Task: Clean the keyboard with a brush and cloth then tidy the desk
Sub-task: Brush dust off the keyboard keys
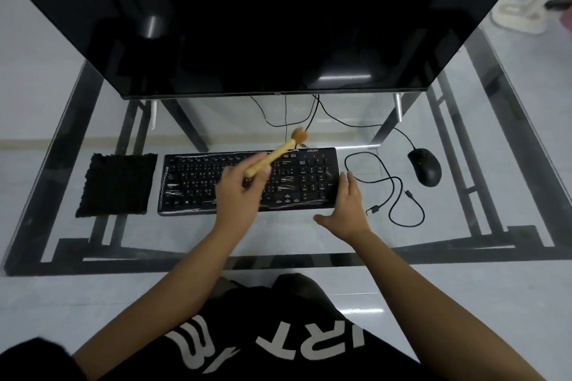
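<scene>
A brush (272,155) is grasped in the left hand (240,192) above the keyboard (192,182) at the desk (278,235) centre. The right hand (348,209), fingers released, is laid flat on the keyboard's right end. A black cloth (119,184) is seen left.

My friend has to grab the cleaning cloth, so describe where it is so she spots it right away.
Start at the black keyboard on the glass desk below the monitor. Just left of it, apart from it, lies the cloth: a flat, fuzzy black square, the only soft thing there.
</scene>
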